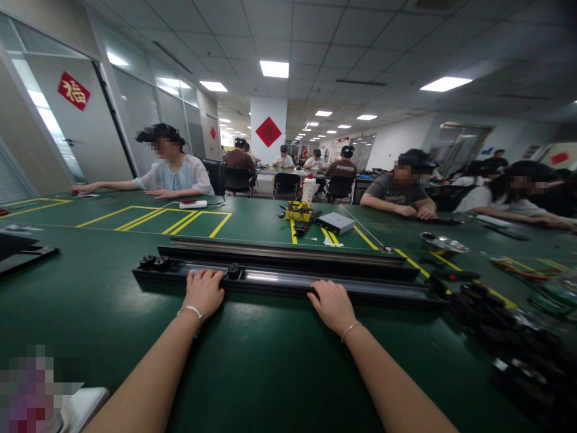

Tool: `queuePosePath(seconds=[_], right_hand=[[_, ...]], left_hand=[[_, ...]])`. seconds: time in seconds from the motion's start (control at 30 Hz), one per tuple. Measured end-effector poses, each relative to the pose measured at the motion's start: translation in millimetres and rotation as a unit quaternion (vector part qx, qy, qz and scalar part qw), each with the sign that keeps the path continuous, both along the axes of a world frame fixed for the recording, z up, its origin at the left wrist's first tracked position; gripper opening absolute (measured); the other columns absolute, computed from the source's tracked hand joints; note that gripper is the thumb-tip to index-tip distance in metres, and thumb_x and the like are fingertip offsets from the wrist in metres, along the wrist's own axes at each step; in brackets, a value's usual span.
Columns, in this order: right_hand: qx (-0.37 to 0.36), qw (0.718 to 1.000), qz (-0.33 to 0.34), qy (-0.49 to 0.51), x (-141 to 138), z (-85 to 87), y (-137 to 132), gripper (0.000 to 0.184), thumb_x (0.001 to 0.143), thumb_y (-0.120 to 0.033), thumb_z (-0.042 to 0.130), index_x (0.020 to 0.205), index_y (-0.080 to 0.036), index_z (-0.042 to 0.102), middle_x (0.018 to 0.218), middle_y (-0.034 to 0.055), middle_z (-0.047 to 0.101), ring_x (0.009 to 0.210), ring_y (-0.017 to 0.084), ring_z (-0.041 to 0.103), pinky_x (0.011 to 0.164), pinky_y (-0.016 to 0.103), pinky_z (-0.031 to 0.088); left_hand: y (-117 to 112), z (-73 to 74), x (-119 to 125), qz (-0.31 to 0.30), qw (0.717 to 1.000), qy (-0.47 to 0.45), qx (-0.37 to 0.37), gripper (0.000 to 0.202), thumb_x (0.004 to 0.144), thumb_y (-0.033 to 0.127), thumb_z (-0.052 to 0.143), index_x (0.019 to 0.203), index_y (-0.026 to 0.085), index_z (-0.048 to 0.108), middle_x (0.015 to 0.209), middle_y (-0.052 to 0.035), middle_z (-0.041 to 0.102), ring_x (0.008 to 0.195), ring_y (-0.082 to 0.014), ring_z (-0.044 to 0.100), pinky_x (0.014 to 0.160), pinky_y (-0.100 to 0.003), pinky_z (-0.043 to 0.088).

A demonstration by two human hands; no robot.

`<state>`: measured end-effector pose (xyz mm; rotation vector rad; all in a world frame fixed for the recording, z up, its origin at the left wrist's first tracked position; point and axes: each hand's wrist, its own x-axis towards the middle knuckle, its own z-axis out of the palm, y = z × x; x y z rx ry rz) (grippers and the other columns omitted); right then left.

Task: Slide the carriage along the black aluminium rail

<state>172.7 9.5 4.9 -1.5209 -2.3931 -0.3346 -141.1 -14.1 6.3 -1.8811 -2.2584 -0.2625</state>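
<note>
Black channel rail (273,278) lies crosswise on the green table (252,367), just in front of a second dark rail (288,254). Left hand (205,294) and right hand (331,305) sit well apart on its near edge, which probably keeps something that long steady. Fingers look bunched and curled over; can't tell if they're really pinching or just resting. Table's kinda shiny, yellow tape (220,225) farther back, people (178,174) sitting around under ceiling lights (274,69), very office-y.

Long black rail (270,278), grooved and shiny inside, flat crosswise on the green table (261,361)
</note>
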Motion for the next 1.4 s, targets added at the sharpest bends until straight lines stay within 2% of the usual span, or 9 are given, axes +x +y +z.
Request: queuePosePath(seconds=[0.17, 0.27, 0.37, 0.43, 0.67, 1.4], right_hand=[[-0.004, 1.000, 0.004, 0.005, -0.3, 0.6, -1.1, 0.023, 0.086, -0.036, 0.037, 0.091, -0.022, 0.054, 0.088, 0.0040, 0.059, 0.084, 0.018, 0.048, 0.070, 0.029, 0.027], [-0.004, 1.000, 0.003, 0.005, -0.2, 0.2, -0.7, 0.024, 0.085, -0.037, 0.037, 0.090, -0.022, 0.054, 0.087, 0.0039, 0.059, 0.084, 0.018, 0.048, 0.070, 0.030, 0.027], [-0.003, 1.000, 0.004, 0.005, 0.0, -0.3, 0.3, 0.023, 0.085, -0.037, 0.037, 0.090, -0.022, 0.054, 0.087, 0.0037, 0.059, 0.083, 0.017, 0.048, 0.070, 0.029, 0.027], [-0.003, 1.000, 0.004, 0.003, 0.1, -0.4, 0.6, 0.024, 0.085, -0.037, 0.037, 0.091, -0.022, 0.054, 0.087, 0.0039, 0.059, 0.083, 0.017, 0.048, 0.070, 0.029, 0.027], [-0.001, 1.000, -0.001, -0.007, 0.0, 0.6, -0.4, 0.025, 0.085, -0.037, 0.036, 0.091, -0.022, 0.055, 0.087, 0.0040, 0.059, 0.084, 0.017, 0.049, 0.070, 0.029, 0.027], [0.004, 1.000, 0.004, 0.003, 0.7, -0.5, 0.0, 0.025, 0.086, -0.037, 0.036, 0.092, -0.022, 0.055, 0.087, 0.0039, 0.059, 0.083, 0.017, 0.048, 0.069, 0.029, 0.027]], left_hand=[[-0.9, -1.9, -0.3, -0.009, 1.000, 0.003, 0.015, 0.037, 0.069, 0.023, 0.039, 0.102, 0.023, 0.056, 0.109, -0.0055, 0.057, 0.109, -0.0243, 0.042, 0.099, -0.048, 0.017], [-1.1, -1.3, -0.6, -0.034, 0.999, 0.019, 0.022, 0.034, 0.070, 0.023, 0.039, 0.099, 0.020, 0.056, 0.105, -0.0062, 0.059, 0.104, -0.0215, 0.047, 0.100, -0.042, 0.020], [-0.4, 0.3, -1.2, -0.064, 0.997, 0.038, 0.021, 0.031, 0.070, 0.023, 0.040, 0.094, 0.016, 0.057, 0.099, -0.0085, 0.061, 0.097, -0.0205, 0.051, 0.094, -0.034, 0.029], [0.1, 0.9, -1.6, -0.072, 0.996, 0.044, 0.025, 0.030, 0.070, 0.023, 0.040, 0.092, 0.015, 0.058, 0.097, -0.0091, 0.061, 0.095, -0.0207, 0.052, 0.090, -0.033, 0.032], [-0.5, 0.4, -1.9, -0.077, 0.995, 0.054, 0.034, 0.026, 0.071, 0.025, 0.041, 0.088, 0.015, 0.057, 0.092, -0.0084, 0.062, 0.091, -0.0215, 0.053, 0.085, -0.033, 0.034], [0.6, -1.0, -1.5, -0.073, 0.996, 0.041, 0.036, 0.030, 0.071, 0.026, 0.041, 0.095, 0.018, 0.058, 0.094, -0.0073, 0.061, 0.092, -0.0215, 0.050, 0.086, -0.034, 0.032]])
